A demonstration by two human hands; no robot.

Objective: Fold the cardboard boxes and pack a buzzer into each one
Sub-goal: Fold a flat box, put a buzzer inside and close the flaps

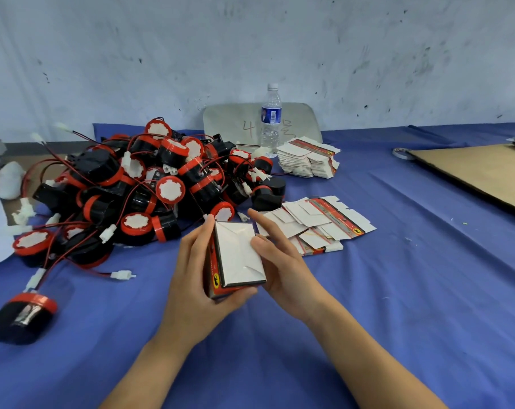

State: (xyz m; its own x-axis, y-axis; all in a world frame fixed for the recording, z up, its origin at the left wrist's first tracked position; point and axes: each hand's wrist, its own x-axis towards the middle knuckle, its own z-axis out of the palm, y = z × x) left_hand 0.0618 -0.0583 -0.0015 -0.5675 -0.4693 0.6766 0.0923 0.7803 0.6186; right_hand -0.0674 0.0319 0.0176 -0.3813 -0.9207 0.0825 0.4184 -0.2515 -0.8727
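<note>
The left hand [197, 270] grips the cardboard box [238, 255] along its red printed side, fingers curled up the far edge and thumb tucked under the near corner. The right hand [282, 261] holds the opposite side, its thumb pressed flat on the white tucked flaps and its forefinger straight out past the top edge. The box is held up off the blue cloth [397, 290], closed end towards the camera. Whether a buzzer is inside cannot be told, as the flaps hide the interior. It looks like thin, light card, stiff along its creases but easy to crush across the broad faces, so it is probably best held by the edges and corners with only gentle thumb pressure on the flaps. Just beyond the hands lie loose flat box blanks [318, 225], fanned and overlapping, and farther back is a neater stack of blanks [309, 160] beside a water bottle [271, 119]. To the left is a heap of buzzers [150, 184], black bodies with red rims. Their red and black leads are tangled, so lifting one will likely drag its neighbours. One lone buzzer [26, 314] lies apart at the near left.
</note>
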